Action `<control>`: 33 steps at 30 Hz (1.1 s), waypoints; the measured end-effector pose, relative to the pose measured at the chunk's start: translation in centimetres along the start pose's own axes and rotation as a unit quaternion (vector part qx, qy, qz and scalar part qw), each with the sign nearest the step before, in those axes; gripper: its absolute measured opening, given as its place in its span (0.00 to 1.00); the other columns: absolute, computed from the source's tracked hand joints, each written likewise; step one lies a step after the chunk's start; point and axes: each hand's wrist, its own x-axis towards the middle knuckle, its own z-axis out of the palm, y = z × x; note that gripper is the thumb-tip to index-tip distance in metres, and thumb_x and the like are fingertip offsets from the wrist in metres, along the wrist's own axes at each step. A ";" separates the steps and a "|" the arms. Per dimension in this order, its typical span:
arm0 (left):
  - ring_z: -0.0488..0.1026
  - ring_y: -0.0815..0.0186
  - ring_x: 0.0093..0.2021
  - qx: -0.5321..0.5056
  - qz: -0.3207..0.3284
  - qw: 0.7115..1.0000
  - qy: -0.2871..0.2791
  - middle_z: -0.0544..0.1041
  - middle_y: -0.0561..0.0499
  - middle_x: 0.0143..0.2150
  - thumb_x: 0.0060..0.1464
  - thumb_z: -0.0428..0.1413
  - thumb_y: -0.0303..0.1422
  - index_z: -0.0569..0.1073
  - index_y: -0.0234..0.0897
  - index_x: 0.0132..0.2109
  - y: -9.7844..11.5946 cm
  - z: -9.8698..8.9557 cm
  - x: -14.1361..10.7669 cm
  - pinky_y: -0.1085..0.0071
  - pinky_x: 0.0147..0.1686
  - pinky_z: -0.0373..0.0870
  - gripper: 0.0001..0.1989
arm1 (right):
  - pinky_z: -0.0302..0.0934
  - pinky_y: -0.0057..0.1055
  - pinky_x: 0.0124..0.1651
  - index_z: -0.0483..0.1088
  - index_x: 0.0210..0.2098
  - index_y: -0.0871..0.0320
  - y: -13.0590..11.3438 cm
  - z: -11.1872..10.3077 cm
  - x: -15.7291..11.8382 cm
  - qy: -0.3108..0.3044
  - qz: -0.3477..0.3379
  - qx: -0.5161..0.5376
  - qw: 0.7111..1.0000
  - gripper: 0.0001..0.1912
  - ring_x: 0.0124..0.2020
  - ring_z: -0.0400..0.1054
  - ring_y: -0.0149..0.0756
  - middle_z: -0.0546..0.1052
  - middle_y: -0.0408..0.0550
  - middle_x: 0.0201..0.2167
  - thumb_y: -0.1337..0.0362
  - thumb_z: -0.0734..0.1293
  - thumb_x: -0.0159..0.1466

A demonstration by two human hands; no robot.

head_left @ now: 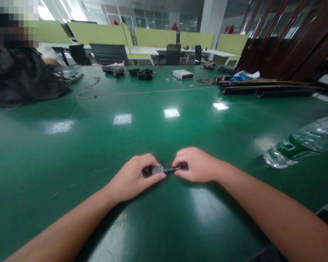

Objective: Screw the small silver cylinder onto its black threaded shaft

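Observation:
Just above the green table, near its front middle, is a small slim pen-like thing (158,170) with a greyish, see-through barrel and a thin dark section pointing right. My left hand (138,174) pinches the barrel between thumb and fingers. At the other end, my right hand (192,165) has thumb and fingers closed on the tip of the dark section. Both hands rest low over the table, a short gap between them, with the dark section spanning it. The fingers partly hide both ends, so its exact kind cannot be made out.
On the green table (142,140), a clear bottle with a green label (292,147) lies at the right. Farther back are a white box (182,74), black parts (145,74), a cable (89,90) and long black strips (262,88). A person in dark clothing (22,78) is at the far left.

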 end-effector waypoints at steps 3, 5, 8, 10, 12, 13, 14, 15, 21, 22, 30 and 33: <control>0.71 0.65 0.32 -0.001 -0.002 1.000 -0.001 0.76 0.52 0.33 0.61 0.57 0.46 0.77 0.39 0.38 0.0 0.0 0.0 0.71 0.34 0.64 0.15 | 0.60 0.28 0.40 0.78 0.35 0.59 0.1 -0.3 -0.1 -0.002 0.003 -0.001 1.000 0.05 0.35 0.69 0.33 0.78 0.46 0.32 0.68 0.70 0.60; 0.71 0.65 0.33 0.002 -0.005 1.000 -0.002 0.76 0.52 0.33 0.61 0.57 0.46 0.77 0.39 0.38 0.0 0.0 0.0 0.70 0.34 0.65 0.15 | 0.60 0.28 0.39 0.79 0.35 0.59 0.4 -0.8 -0.2 -0.009 0.014 -0.003 1.000 0.05 0.34 0.69 0.32 0.78 0.46 0.32 0.68 0.70 0.59; 0.72 0.64 0.33 0.009 -0.012 1.000 -0.003 0.76 0.52 0.33 0.60 0.57 0.47 0.76 0.38 0.37 0.1 0.0 0.0 0.70 0.34 0.65 0.16 | 0.61 0.27 0.38 0.79 0.35 0.60 1.0 -1.7 -0.5 -0.020 0.042 -0.011 0.999 0.06 0.33 0.69 0.31 0.78 0.46 0.32 0.69 0.70 0.58; 0.72 0.64 0.33 0.011 -0.016 1.000 -0.005 0.76 0.52 0.34 0.60 0.57 0.47 0.76 0.38 0.37 0.2 -0.1 0.0 0.70 0.35 0.65 0.16 | 0.61 0.27 0.37 0.79 0.35 0.60 1.5 -2.2 -0.7 -0.019 0.063 -0.014 0.998 0.07 0.32 0.69 0.31 0.78 0.46 0.31 0.70 0.70 0.57; 0.72 0.64 0.34 0.011 -0.016 1.000 -0.006 0.76 0.52 0.34 0.61 0.57 0.47 0.76 0.38 0.37 0.2 -0.1 0.0 0.69 0.35 0.65 0.16 | 0.61 0.26 0.36 0.80 0.35 0.60 1.8 -2.5 -0.8 -0.017 0.077 -0.008 0.997 0.07 0.31 0.69 0.30 0.79 0.45 0.31 0.70 0.70 0.57; 0.72 0.64 0.34 0.010 -0.016 1.000 -0.006 0.76 0.52 0.34 0.61 0.57 0.47 0.76 0.38 0.38 0.1 -0.1 0.0 0.69 0.35 0.65 0.16 | 0.61 0.26 0.35 0.80 0.35 0.60 1.9 -2.6 -0.8 -0.018 0.080 -0.003 0.997 0.07 0.31 0.69 0.30 0.79 0.45 0.31 0.70 0.70 0.56; 0.72 0.64 0.34 0.010 -0.015 1.000 -0.007 0.76 0.52 0.34 0.61 0.57 0.47 0.76 0.38 0.38 0.1 -0.1 0.0 0.69 0.35 0.65 0.16 | 0.61 0.26 0.35 0.80 0.35 0.60 1.9 -2.6 -0.8 -0.019 0.080 0.002 0.997 0.07 0.31 0.69 0.30 0.79 0.45 0.30 0.70 0.70 0.57; 0.72 0.64 0.34 0.010 -0.014 1.000 -0.007 0.76 0.52 0.34 0.61 0.57 0.47 0.76 0.38 0.38 0.1 -0.1 0.0 0.69 0.35 0.65 0.16 | 0.61 0.26 0.35 0.80 0.34 0.60 1.8 -2.6 -0.8 -0.021 0.079 0.006 0.997 0.07 0.30 0.69 0.30 0.79 0.45 0.30 0.70 0.70 0.57; 0.71 0.65 0.32 0.009 -0.017 1.000 -0.005 0.75 0.53 0.33 0.60 0.57 0.47 0.76 0.38 0.37 0.0 0.0 0.0 0.70 0.34 0.63 0.16 | 0.60 0.26 0.35 0.80 0.35 0.60 1.3 -1.9 -0.6 -0.026 0.057 0.016 0.998 0.07 0.30 0.69 0.29 0.79 0.45 0.30 0.70 0.70 0.57; 0.71 0.65 0.32 0.009 -0.017 1.000 -0.005 0.75 0.53 0.33 0.60 0.57 0.47 0.76 0.38 0.37 -0.1 0.0 0.0 0.70 0.34 0.63 0.16 | 0.60 0.26 0.35 0.80 0.35 0.60 1.2 -1.8 -0.5 -0.026 0.054 0.017 0.998 0.07 0.30 0.69 0.29 0.79 0.45 0.30 0.70 0.70 0.57; 0.71 0.65 0.33 0.001 -0.018 1.000 -0.004 0.76 0.53 0.33 0.59 0.58 0.46 0.77 0.38 0.38 -0.1 0.0 0.0 0.70 0.34 0.64 0.15 | 0.60 0.26 0.36 0.79 0.35 0.59 0.8 -0.9 -0.2 -0.005 0.030 0.016 0.999 0.06 0.32 0.69 0.31 0.78 0.45 0.31 0.68 0.70 0.59; 0.71 0.65 0.32 0.001 -0.019 1.000 0.000 0.76 0.53 0.32 0.59 0.59 0.45 0.77 0.39 0.38 -0.1 0.1 0.0 0.70 0.33 0.63 0.13 | 0.60 0.28 0.38 0.79 0.35 0.60 0.3 -0.2 0.1 0.006 0.013 0.007 1.000 0.05 0.34 0.69 0.32 0.78 0.46 0.32 0.67 0.70 0.60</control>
